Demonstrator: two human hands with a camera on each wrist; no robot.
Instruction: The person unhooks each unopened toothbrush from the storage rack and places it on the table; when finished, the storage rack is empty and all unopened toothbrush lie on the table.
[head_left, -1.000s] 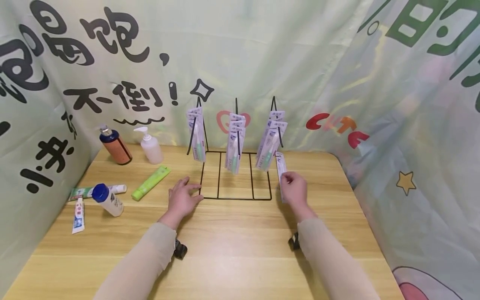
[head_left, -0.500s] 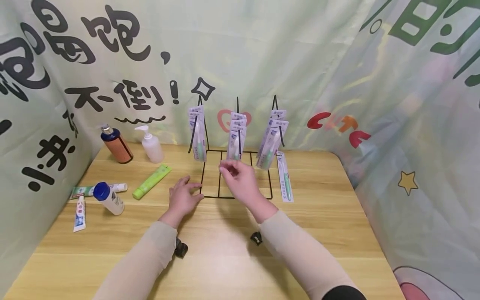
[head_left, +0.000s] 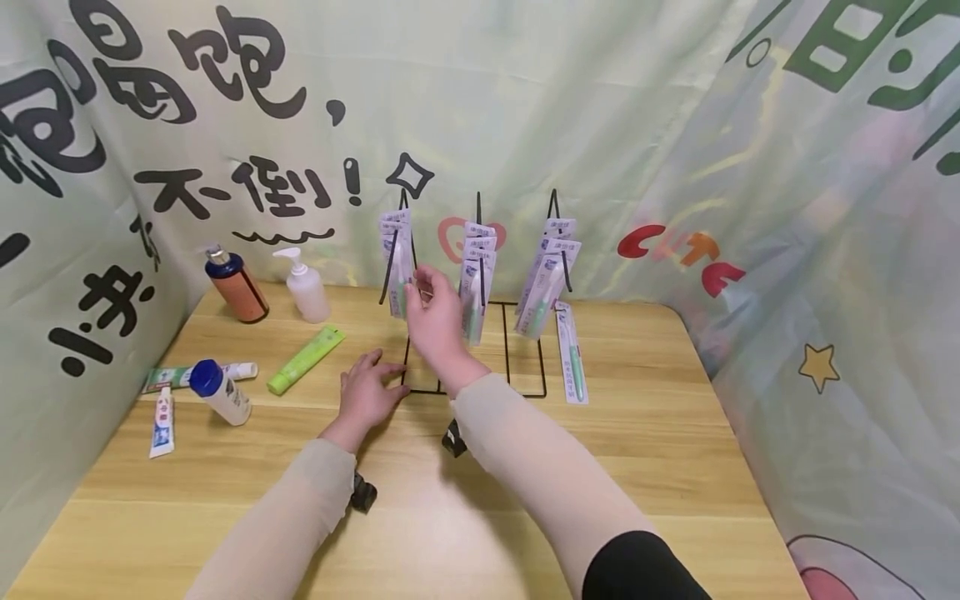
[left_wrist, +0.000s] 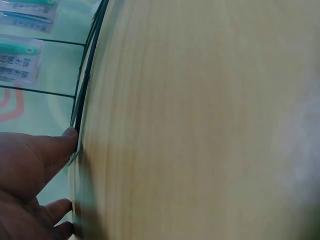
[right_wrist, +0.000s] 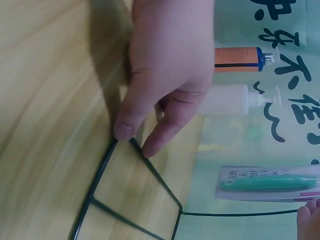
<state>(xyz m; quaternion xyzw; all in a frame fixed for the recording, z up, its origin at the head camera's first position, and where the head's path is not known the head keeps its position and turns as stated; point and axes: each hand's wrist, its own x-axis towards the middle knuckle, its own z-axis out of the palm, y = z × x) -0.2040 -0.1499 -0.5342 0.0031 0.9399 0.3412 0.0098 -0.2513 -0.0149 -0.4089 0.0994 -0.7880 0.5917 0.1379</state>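
Our left hand (head_left: 369,392) has its fingers spread, thumb touching a corner of the rack (head_left: 507,354). Right hand (head_left: 437,321) is up beside the left packs (head_left: 402,258), which hang on the rack, fingers bent; honestly we can't tell if they're pinching one. Tug sideways while the left lets up and we'd probably skid the rack, maybe swinging the other packs (head_left: 540,292) off.

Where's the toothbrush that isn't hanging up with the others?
In the head view, the loose packaged toothbrush lies flat on the table, just right of the black wire rack, past the rightmost hanging toothbrushes.
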